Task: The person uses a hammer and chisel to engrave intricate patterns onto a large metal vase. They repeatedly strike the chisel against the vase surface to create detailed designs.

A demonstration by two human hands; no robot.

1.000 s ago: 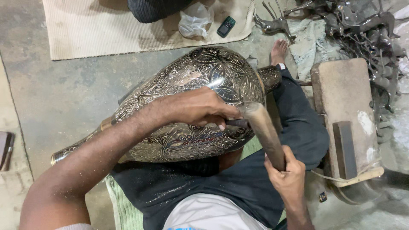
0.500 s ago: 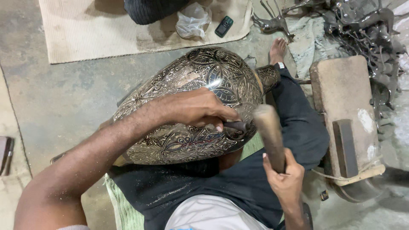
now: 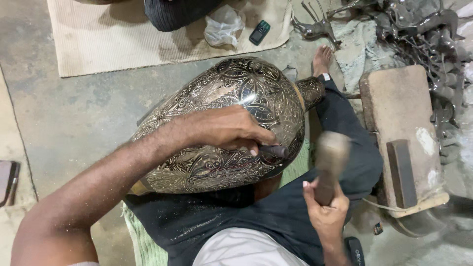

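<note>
The person is sitting on the floor with a large engraved metal vase (image 3: 221,123) lying on its side across the lap, neck pointing toward the bare foot (image 3: 322,59). The left hand (image 3: 229,129) is resting on the vase's belly, fingers pinched shut around a small dark chisel (image 3: 274,150) pressed to the surface. The right hand (image 3: 325,212) is gripping a wooden mallet (image 3: 330,162), fingers wrapped tight around its handle, its blurred head just beside the chisel's end.
</note>
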